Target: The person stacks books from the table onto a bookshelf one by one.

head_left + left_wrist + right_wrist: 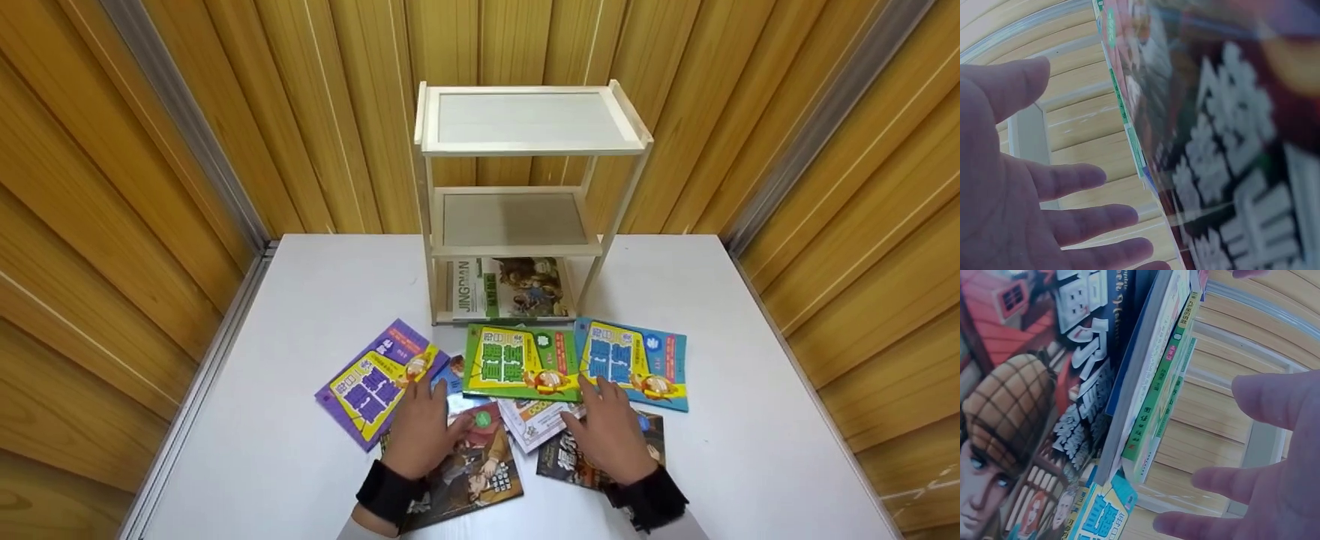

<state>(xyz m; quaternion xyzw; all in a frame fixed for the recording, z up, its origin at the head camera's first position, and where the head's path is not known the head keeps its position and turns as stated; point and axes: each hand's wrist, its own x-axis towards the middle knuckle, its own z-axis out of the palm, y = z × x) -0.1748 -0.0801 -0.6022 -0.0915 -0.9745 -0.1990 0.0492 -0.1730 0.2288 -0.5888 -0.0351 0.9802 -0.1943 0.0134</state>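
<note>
And there they were, a loose fan of books on the white counter (285,315), right before the pale shelf rack (525,118)! The purple book (367,397) slanted out at the left, the green book (521,361) took the middle, and the blue book (637,356) lay close against its right side. Nearer the person, the brown book (472,480) and the dark book (559,459) flanked a white book (529,424), part-covered by the green one; that overlap probably kept the spread within easy reach.

Over it all, two hands! The left hand (421,431) hung above the brown book, its grip released, fingers apart and nothing in them. The right hand (613,431) matched it over the dark book, grip equally free; whether its fingertips touched a cover, one could not tell. Such a two-sided stance seemed suited to gathering from both flanks. Up on the rack's bottom shelf, a large illustrated book (517,289) lay flat, likely for stability.
</note>
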